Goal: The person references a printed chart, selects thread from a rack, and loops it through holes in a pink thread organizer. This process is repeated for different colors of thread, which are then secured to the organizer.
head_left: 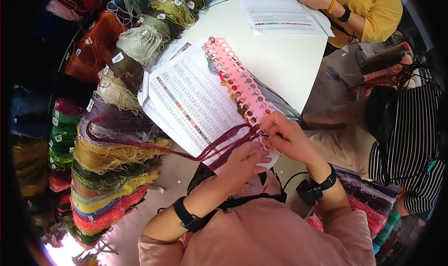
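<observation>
At the frame's center, a person's right hand, fingers narrowed, meets the lower end of a pink holed card beside maroon thread; the left hand curls close by. Neither grip can be told. A steadied card should keep strands untangled.

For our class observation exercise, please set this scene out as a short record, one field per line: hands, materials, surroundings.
Main item: pink card with rows of holes, coloured threads along its edges
Left hand: at the card's lower end, beside maroon thread; grip unclear
Right hand: fingers bent over the same end; grip partly hidden
Under the card: printed chart sheet
Surface: white table
Left side: labelled thread skeins, many colours
Others nearby: person in yellow; person in stripes
</observation>
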`<state>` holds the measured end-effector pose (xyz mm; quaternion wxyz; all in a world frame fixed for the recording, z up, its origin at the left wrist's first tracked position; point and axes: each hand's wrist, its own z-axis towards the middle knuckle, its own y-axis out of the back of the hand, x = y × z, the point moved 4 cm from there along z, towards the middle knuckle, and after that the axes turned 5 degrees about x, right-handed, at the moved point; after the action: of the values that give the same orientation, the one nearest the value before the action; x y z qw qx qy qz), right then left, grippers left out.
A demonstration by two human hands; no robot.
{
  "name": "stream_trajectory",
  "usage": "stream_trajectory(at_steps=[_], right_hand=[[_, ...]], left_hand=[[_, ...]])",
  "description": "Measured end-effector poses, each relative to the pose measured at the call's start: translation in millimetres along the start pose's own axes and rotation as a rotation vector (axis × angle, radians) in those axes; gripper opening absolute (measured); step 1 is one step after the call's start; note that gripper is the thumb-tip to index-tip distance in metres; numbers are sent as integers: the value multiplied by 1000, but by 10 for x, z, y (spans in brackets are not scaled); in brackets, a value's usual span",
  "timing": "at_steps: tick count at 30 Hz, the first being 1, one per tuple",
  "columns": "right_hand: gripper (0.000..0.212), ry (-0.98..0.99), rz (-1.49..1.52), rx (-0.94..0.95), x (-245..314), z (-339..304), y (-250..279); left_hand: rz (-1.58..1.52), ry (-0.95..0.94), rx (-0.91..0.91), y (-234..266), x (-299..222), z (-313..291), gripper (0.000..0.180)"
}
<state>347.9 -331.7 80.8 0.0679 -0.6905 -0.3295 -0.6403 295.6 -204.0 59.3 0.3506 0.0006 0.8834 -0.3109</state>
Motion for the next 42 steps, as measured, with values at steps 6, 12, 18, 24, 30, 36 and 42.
stream_trajectory(at_steps=[6, 12, 18, 24, 30, 36, 42], right_hand=[[20, -13, 95, 107, -19, 34, 105], [17, 41, -109, 227, 71, 78, 105], [17, 83, -158, 229, 88, 77, 81], [16, 78, -103, 130, 32, 30, 65], [19, 197, -136, -88, -42, -67, -1], [26, 351, -269, -101, -61, -103, -20], [22, 344, 148, -169, -277, -172, -46]], left_hand=[[8, -20, -69, 1, -26, 82, 20], [0, -53, -113, -44, -78, 139, 16], [14, -120, -129, -26, -44, 171, 17], [165, -198, -304, 111, -103, 18, 14], [-532, -272, 40, 241, 25, -267, 17], [-727, -387, 208, 161, -72, -293, 26], [-81, -79, 1, -124, -6, -30, 28]])
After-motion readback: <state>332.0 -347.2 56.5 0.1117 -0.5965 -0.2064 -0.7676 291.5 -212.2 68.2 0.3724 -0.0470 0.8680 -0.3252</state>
